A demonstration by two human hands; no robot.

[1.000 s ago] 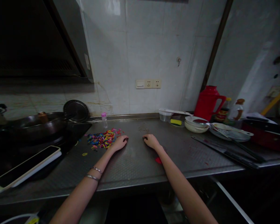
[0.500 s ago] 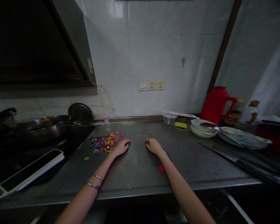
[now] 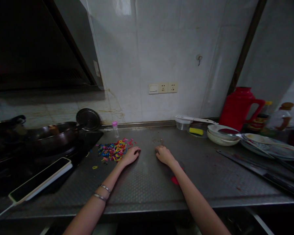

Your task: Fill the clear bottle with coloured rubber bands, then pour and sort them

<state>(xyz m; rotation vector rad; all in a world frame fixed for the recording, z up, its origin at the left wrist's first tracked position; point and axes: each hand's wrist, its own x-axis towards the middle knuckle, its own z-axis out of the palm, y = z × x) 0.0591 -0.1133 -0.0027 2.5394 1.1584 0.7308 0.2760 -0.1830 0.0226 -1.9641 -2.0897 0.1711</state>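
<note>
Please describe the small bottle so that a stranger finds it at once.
On the metal countertop, find the multicoloured pile of small bands beside the left hand. Just behind the pile stands a small clear bottle, set apart by its pink cap.

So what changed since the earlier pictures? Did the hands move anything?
Mainly the view: it swung slightly left, so most things sit further right in the picture. I see nothing taken hold of or let go. The bare left hand stays beside the heap of small multicoloured pieces, the bare right hand stays on the grey metal counter, and the clear pink-capped bottle still stands upright.
</note>
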